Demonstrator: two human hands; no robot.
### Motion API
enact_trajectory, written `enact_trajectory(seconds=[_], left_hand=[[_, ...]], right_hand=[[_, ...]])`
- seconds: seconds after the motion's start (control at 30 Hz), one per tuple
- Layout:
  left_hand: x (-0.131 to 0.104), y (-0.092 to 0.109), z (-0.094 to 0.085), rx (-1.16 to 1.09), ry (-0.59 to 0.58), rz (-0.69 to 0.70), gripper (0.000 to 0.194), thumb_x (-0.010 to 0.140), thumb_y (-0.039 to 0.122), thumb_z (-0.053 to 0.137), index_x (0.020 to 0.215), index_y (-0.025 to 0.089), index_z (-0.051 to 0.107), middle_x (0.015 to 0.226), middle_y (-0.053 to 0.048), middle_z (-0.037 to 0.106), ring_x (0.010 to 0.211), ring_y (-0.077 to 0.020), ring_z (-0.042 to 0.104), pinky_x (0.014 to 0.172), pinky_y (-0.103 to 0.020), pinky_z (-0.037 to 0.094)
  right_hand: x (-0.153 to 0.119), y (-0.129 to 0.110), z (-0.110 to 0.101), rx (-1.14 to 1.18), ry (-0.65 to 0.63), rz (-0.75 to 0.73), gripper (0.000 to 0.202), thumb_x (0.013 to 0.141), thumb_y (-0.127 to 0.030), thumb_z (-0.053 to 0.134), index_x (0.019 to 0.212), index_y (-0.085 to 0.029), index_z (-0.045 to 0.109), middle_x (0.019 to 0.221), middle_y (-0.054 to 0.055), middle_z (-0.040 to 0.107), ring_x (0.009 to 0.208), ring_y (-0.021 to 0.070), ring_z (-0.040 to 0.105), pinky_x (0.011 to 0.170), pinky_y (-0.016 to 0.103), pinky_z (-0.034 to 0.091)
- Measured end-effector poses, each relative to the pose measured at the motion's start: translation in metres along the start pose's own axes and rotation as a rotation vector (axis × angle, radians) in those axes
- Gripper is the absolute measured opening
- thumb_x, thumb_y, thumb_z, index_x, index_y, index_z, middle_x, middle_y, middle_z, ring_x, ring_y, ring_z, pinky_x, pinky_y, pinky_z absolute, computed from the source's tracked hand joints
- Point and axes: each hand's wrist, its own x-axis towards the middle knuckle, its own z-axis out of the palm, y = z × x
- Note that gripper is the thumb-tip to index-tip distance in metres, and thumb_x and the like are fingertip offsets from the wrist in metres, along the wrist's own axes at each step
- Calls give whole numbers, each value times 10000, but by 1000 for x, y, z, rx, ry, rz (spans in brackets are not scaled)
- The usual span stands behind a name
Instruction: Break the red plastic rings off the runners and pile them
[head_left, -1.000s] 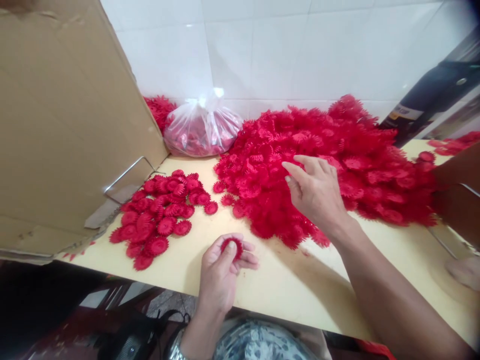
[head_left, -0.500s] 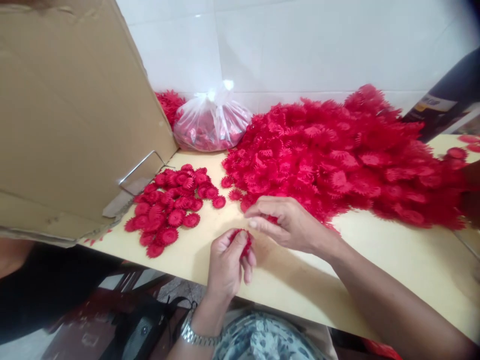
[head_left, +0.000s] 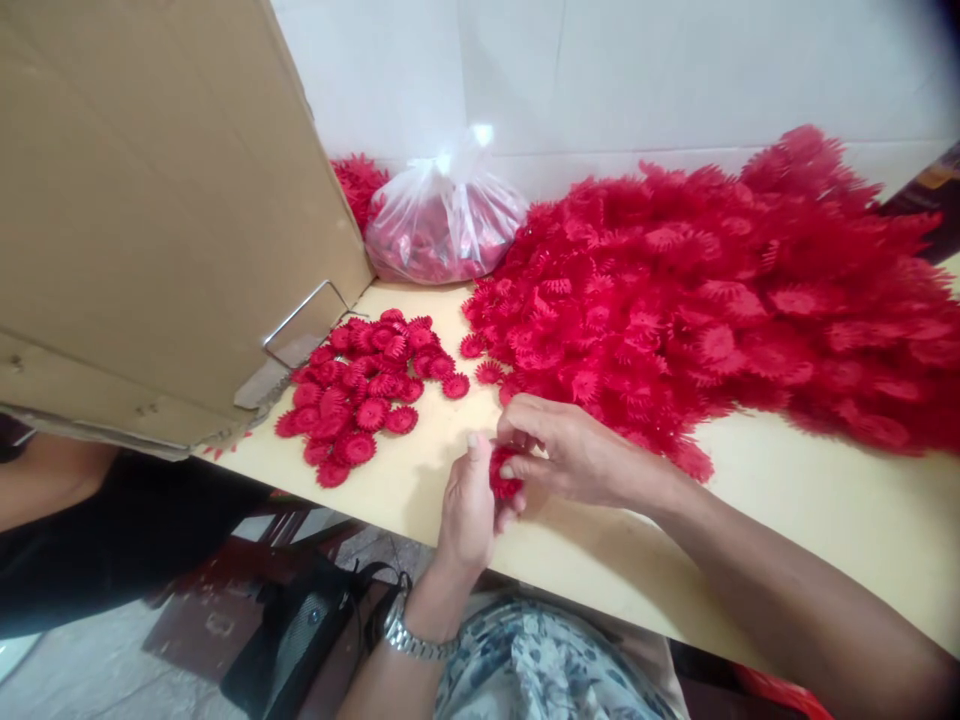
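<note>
A small red artificial flower (head_left: 505, 474) with a toothed rim is held between both hands over the table's near edge. My left hand (head_left: 466, 515), a metal watch on its wrist, cups the flower from behind with curled fingers, while its thumb points up off the flower. My right hand (head_left: 559, 448) pinches the flower's right side between thumb and fingers. Left of the hands lies a smaller pile of compact red flowers (head_left: 371, 413). Behind and to the right, a large heap of looser, spiky red flower pieces (head_left: 675, 310) covers much of the table.
A tall cardboard box (head_left: 165, 200) with a bent metal wire (head_left: 304, 315) stands at the left. A tied clear bag (head_left: 446, 235) of red pieces sits against the white wall. Another person's arm (head_left: 52, 480) shows at lower left. The pale table (head_left: 600, 560) ends just before my body.
My right hand has come in to the left and taken hold of the flower. My left thumb has lifted off it. The view has shifted slightly.
</note>
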Motion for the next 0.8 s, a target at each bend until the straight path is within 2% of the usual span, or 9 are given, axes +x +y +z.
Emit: enact_trajectory(seconds=[0.1, 0.2, 0.33, 0.5, 0.6, 0.7, 0.8], left_hand=[[1, -1, 2, 34, 16, 22, 583, 809, 669, 327, 648, 147, 530, 434, 22, 488, 304, -45, 351, 301, -156, 208], [2, 1, 7, 38, 79, 13, 565, 785, 668, 392, 583, 151, 493, 405, 31, 453, 306, -42, 338, 299, -153, 209], [3, 6, 13, -32, 177, -9, 504, 717, 665, 514, 653, 166, 504, 442, 51, 456, 351, -49, 373, 307, -138, 238], [1, 4, 16, -69, 132, 21, 488, 718, 646, 532, 633, 169, 474, 448, 62, 425, 357, -37, 352, 305, -120, 213], [-3, 2, 15, -63, 104, 54, 435, 773, 584, 519, 681, 159, 514, 448, 60, 449, 342, -31, 354, 314, -118, 232], [-6, 2, 12, -80, -7, 54, 397, 821, 526, 488, 743, 143, 551, 489, 28, 530, 336, -53, 426, 328, -147, 307], [-4, 7, 11, -185, -117, -16, 389, 854, 493, 433, 819, 128, 563, 608, -37, 624, 413, -135, 565, 387, -234, 439]], right_hand=[[-1, 5, 8, -104, 93, -92, 106, 825, -70, 487, 781, -151, 538, 766, 21, 506, 642, 97, 472, 542, 195, 370], [-3, 10, 16, -299, 201, -173, 182, 869, -92, 425, 733, -140, 535, 694, 25, 474, 602, 111, 433, 513, 213, 347], [-5, 13, 23, -541, 297, -229, 216, 878, -87, 399, 706, -145, 517, 668, 31, 465, 603, 129, 408, 523, 240, 340], [-5, 11, 22, -442, 400, -180, 178, 870, -104, 398, 735, -165, 496, 652, 21, 505, 586, 115, 463, 500, 213, 368], [-3, 10, 11, -406, 516, -138, 158, 832, -80, 430, 726, -179, 490, 600, -13, 506, 515, 87, 464, 449, 184, 358], [-3, 14, -15, -465, 654, -76, 129, 822, -101, 467, 744, -188, 523, 577, -24, 523, 485, 89, 481, 436, 194, 376], [-8, 25, -49, -683, 749, -26, 163, 866, -158, 431, 830, -202, 584, 714, 36, 623, 639, 150, 581, 547, 268, 465]])
